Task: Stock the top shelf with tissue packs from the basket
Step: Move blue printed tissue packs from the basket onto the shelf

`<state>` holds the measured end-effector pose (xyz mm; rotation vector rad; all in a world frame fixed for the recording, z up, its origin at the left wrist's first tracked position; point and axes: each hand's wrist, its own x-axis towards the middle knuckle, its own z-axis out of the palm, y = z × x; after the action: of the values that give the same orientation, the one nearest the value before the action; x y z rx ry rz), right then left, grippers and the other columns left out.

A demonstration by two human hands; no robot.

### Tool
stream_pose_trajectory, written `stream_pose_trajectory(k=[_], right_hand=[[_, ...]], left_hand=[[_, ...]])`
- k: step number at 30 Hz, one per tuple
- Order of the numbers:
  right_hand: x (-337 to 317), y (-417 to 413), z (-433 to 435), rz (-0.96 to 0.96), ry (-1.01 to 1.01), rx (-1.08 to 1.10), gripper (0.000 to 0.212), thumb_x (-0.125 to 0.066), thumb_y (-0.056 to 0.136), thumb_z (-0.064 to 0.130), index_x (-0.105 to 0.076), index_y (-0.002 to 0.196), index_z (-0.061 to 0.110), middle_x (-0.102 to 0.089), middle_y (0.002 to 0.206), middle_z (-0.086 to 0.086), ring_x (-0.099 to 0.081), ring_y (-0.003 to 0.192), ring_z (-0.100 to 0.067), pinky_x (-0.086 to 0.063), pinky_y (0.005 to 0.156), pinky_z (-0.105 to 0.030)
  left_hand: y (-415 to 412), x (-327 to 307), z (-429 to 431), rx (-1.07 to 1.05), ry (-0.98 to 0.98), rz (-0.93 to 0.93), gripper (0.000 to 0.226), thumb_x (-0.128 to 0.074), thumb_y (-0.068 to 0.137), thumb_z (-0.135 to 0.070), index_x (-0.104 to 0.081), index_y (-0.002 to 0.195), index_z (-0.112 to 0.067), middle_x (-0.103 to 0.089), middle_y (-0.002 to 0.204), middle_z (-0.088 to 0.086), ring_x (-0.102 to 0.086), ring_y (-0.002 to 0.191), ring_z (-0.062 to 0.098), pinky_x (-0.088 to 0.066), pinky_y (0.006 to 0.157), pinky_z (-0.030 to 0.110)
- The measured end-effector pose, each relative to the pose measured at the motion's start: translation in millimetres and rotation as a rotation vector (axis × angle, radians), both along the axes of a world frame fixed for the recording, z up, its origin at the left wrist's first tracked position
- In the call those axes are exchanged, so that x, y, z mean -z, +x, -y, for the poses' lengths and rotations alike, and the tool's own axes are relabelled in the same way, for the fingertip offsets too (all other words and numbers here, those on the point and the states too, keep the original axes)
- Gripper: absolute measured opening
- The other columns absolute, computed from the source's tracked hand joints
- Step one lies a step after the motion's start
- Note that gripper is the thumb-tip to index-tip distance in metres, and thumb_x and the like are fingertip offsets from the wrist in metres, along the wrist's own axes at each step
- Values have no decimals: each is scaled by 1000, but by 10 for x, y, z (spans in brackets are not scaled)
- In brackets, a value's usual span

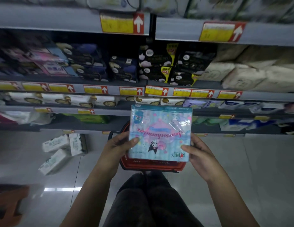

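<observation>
Dark trousers (148, 202) stand just behind the red basket (152, 166). Over the basket, the left hand (120, 145) and right hand (198, 151) pinch a tissue pack (160, 133) by its lower corners, thumbs on its front and forearms stretched forward. Its pink script, upside down, reads "Sanriocharacters".

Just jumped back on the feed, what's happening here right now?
A person stands facing store shelves and holds one light blue cartoon-print tissue pack in both hands, the left hand and right hand gripping its lower sides, thumbs on the front. The pack is raised above the red basket on the floor and is not yet on the top shelf. Some white packs lie on the floor to the left.
</observation>
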<state>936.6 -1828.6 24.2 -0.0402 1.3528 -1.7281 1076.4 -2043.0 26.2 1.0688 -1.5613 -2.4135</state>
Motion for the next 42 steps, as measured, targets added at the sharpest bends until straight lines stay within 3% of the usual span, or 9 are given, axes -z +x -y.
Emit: stream_pose_trajectory(k=[6, 10, 14, 18, 21, 32, 37, 39, 42], right_hand=[[-358, -39, -32, -51, -44, 32, 57, -82, 61, 13, -62, 114, 13, -69, 111, -12, -66, 101, -28, -57, 75, -34], [-573, -91, -59, -93, -77, 8, 77, -87, 57, 21, -54, 125, 8, -66, 118, -16, -64, 107, -32, -56, 79, -36], [-718, -97, -102, -110, -98, 25, 60, -72, 68, 7, -54, 126, 8, -66, 117, -17, -63, 108, -33, -56, 80, -38], [-843, -153, -46, -104, -121, 18, 94, -94, 43, 27, -54, 126, 8, -66, 117, -18, -65, 104, -31, -57, 76, -37], [-923, -204, -8, -105, -144, 38, 99, -96, 38, 29, -54, 126, 9, -67, 116, -16, -66, 101, -29, -57, 73, -35], [-1043, -429, 176, -151, -238, 82, 87, -90, 44, 19, -56, 122, 6, -69, 107, -16, -68, 93, -29, -58, 71, -37], [-1227, -676, 198, -306, -198, 27, 41, -76, 61, 8, -72, 100, 19, -73, 96, -4, -70, 86, -20, -57, 63, -29], [-1353, -811, 190, -411, -166, -51, 59, -88, 54, 20, -66, 108, 16, -73, 102, -3, -70, 90, -20, -56, 67, -28], [-1542, -1000, 166, -517, -106, -150, 65, -84, 58, 16, -60, 118, 10, -70, 110, -8, -68, 97, -24, -57, 74, -31]], left_hand=[[-62, -463, 57, 87, -24, -88, 44, -76, 76, -22, -67, 118, -9, -72, 110, 14, -70, 96, 33, -59, 78, 41], [-100, -713, 72, 121, -8, -125, 34, -67, 83, -14, -66, 116, -6, -72, 108, 16, -71, 94, 33, -59, 70, 34], [-122, -878, 85, 145, 9, -144, 34, -69, 82, -9, -66, 116, -1, -71, 109, 18, -69, 97, 37, -58, 70, 35], [-173, -983, 112, 146, -11, -148, 43, -70, 77, -14, -64, 118, -1, -70, 112, 19, -69, 98, 37, -58, 71, 36], [-200, -1067, 116, 119, -20, -139, 41, -75, 74, -10, -64, 112, 0, -72, 106, 17, -71, 90, 33, -58, 64, 33], [-375, -1237, 244, 179, -54, -183, 50, -74, 74, -11, -60, 122, -4, -68, 116, 18, -69, 101, 33, -59, 72, 33], [-487, -1382, 503, 212, -303, -252, 81, -78, 68, -45, -46, 138, -19, -63, 130, 3, -61, 117, 25, -53, 91, 44], [-544, -1513, 609, 146, -370, -270, 102, -84, 47, -61, -46, 135, -25, -62, 128, -6, -61, 117, 12, -49, 95, 36], [-672, -1720, 691, 174, -458, -327, 95, -88, 36, -59, -51, 121, -37, -63, 123, -13, -62, 111, 2, -53, 86, 21]])
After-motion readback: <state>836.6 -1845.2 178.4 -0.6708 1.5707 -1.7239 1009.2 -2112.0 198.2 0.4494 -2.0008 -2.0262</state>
